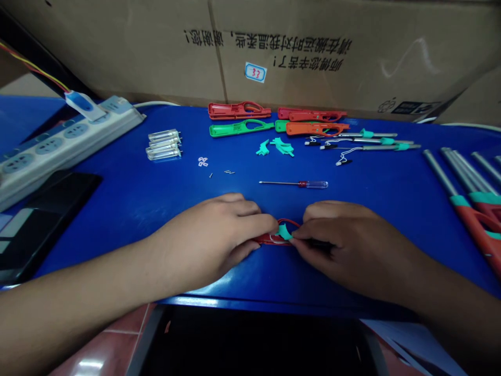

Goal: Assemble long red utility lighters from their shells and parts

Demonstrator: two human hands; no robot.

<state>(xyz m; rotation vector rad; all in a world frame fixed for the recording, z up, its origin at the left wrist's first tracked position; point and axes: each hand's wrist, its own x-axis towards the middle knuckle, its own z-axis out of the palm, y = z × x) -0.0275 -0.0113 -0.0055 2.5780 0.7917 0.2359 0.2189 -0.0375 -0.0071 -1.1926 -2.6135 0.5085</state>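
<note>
Near the front edge of the blue table lies a red plastic shell [269, 239], with a teal trigger piece [284, 232] and a thin white wire in it. My left hand [230, 230] is closed over the shell's left part, its fingertips by the trigger piece. The thumb and finger of my right hand [332, 235] pinch the trigger piece's right side. Both palms hide much of the shell. Beyond my hands lies a screwdriver [309, 184] with a clear and red handle.
Behind are red, green and orange shells [240, 128], teal triggers [282, 147], clear tanks [164, 144], small screws and metal rods with wires [385, 141]. A power strip [50, 146] and black phone [58, 209] lie left, assembled lighters [475, 219] right. A cardboard box [156, 52] stands behind.
</note>
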